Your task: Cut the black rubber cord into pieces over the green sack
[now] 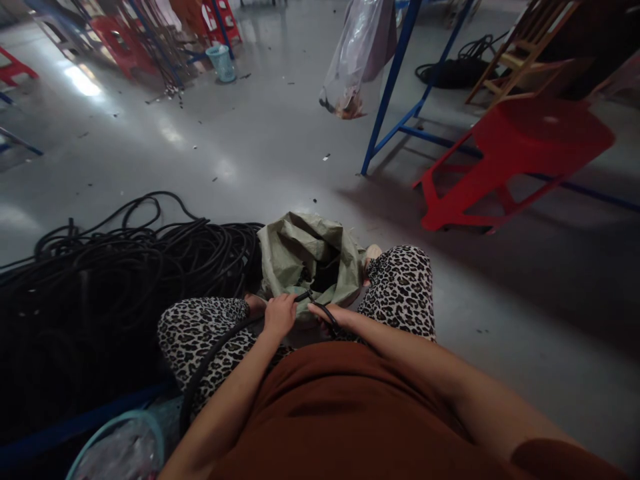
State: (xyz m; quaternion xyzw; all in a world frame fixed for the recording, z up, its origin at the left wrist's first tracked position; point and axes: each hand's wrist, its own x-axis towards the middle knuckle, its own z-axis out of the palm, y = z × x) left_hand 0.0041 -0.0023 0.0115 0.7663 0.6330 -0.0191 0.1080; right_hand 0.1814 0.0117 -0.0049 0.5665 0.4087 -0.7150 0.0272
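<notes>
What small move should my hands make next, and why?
I'd probably steady the black tube with your left hand before working the dark tool in your right hand: its tip sits close to the tube's end, by the rim of the open sack.

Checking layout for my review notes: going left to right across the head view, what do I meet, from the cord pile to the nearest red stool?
Pile of black cord, left hand gripping a strand of black cord, right hand, red stool.
</notes>
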